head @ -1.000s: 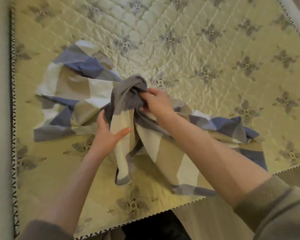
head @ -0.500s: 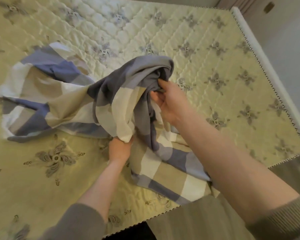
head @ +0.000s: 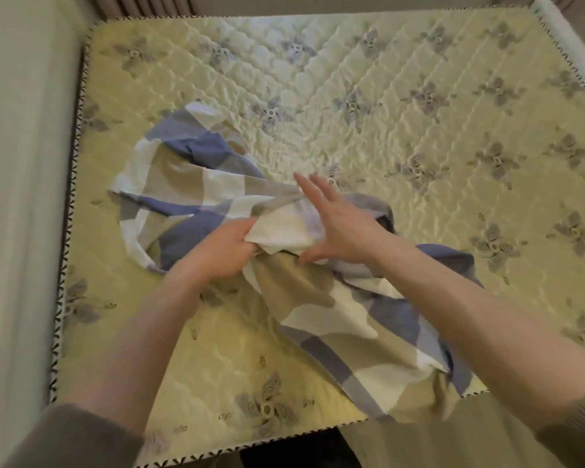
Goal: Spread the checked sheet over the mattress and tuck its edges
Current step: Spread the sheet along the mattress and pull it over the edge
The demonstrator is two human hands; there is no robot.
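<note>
Sheet (head: pixel 190 184) lies bunched on the mattress (head: pixel 419 96) under both grips. Left grip (head: pixel 223 251) clutches a fold; right grip (head: pixel 341 224) is spread flat, holding nothing. Best find a hem beside it, then draw outward.

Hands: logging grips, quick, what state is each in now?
Left hand: grips a fold of the checked sheet.
Right hand: open, fingers spread over the sheet.

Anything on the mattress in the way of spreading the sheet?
Nothing visible does. Only the bunched checked sheet lies on the mattress; the left hand grips a fold, and the right hand rests open on it.
</note>
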